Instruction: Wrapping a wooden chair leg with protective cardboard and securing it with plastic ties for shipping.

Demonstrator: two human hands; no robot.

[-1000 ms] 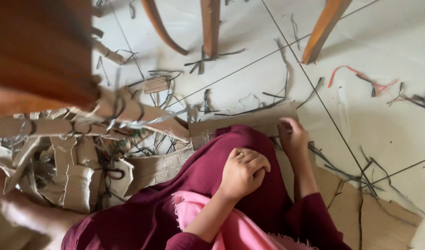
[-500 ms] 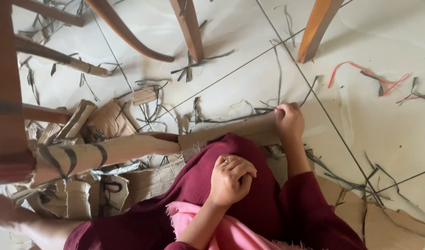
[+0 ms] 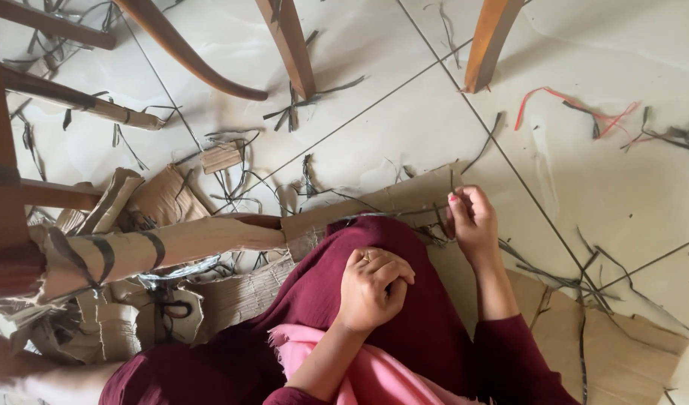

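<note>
A pale tiled floor [image 3: 629,187] with dark grout lines carried everything. Thin dark strips [image 3: 307,101] lay scattered across it, thickest around the wooden chair legs [image 3: 288,45] standing on the tiles. A red strand [image 3: 565,101] lay curled near the upper right. Torn brown cardboard pieces [image 3: 164,196] were heaped at the left, a long cardboard strip [image 3: 389,202] ran through the middle, and a flat cardboard sheet [image 3: 622,352] lay at lower right.
</note>
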